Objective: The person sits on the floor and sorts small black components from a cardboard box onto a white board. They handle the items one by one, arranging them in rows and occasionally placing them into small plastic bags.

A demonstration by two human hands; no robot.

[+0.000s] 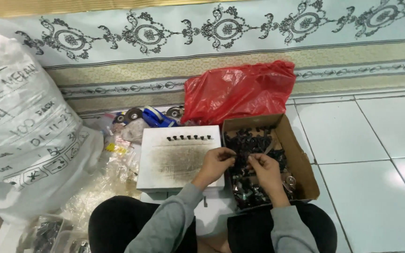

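a big white sack (22,126) fills the left side, and a red plastic bag (240,91) lies crumpled against the patterned wall hanging. in front of it sits an open cardboard box (301,164) heaped with small black parts (251,145). beside the box lies a smudged white board (176,164) with 7 small black pieces (188,137) lined along its far edge. the left hand (216,161) and right hand (266,169) meet over the box's left wall, fingertips pinched nearly closed on a small black part (241,158) between them; the exact grip is too small to tell.
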